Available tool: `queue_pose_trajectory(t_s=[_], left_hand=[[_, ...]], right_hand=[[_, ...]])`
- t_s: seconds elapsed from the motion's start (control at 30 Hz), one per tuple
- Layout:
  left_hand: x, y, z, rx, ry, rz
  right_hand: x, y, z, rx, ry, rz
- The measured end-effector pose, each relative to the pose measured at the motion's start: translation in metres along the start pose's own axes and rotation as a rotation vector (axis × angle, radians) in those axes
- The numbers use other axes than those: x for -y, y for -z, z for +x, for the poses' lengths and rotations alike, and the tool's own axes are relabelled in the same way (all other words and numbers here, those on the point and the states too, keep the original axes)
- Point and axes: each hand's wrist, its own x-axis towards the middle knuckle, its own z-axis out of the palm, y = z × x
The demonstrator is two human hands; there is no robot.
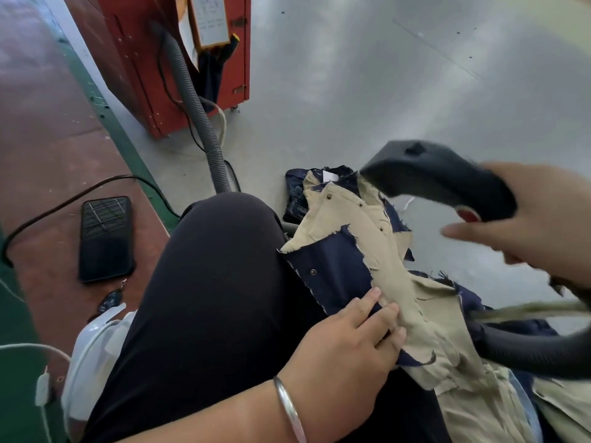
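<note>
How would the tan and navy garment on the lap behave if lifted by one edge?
Probably floppy: the tan and navy garment drapes in soft folds over the thigh. Likely light, since the left hand alone presses it flat. Its frayed edges may snag on the nozzle that the right hand grips.

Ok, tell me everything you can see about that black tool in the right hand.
The black tool is a curved, matte, plastic-looking nozzle, motion-blurred, with a dark recess on top and a red patch by the grip. The right hand grips its rear end. It hangs tilted above the tan and navy garment, its wide front end near the cloth's upper edge.
</note>
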Motion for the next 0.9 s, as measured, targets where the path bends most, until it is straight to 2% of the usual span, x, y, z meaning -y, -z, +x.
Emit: queue_pose_trajectory(t_s=[0.13,0.27,0.4,0.7,0.8,0.9], left_hand=[[-0.002,-0.002,0.001,-0.043,-0.003,-0.035],[-0.003,-0.004,0.001,-0.051,-0.037,-0.102],[-0.003,-0.004,0.0,-0.01,-0.042,-0.119],[-0.002,-0.003,-0.001,-0.027,-0.027,-0.095],[-0.003,-0.003,-0.002,-0.024,-0.03,-0.102],[-0.004,-0.001,-0.001,-0.007,-0.041,-0.099]], right_hand=[[-0.014,-0.01,-0.039,0.073,0.049,-0.142],[0.0,-0.03,-0.042,0.199,0.003,-0.265],[0.021,-0.042,-0.019,0.165,0.042,-0.376],[0.012,-0.041,0.033,0.032,0.037,-0.062],[-0.015,-0.025,0.026,-0.086,-0.076,0.058],[-0.04,0.0,0.007,-0.093,-0.179,0.229]])
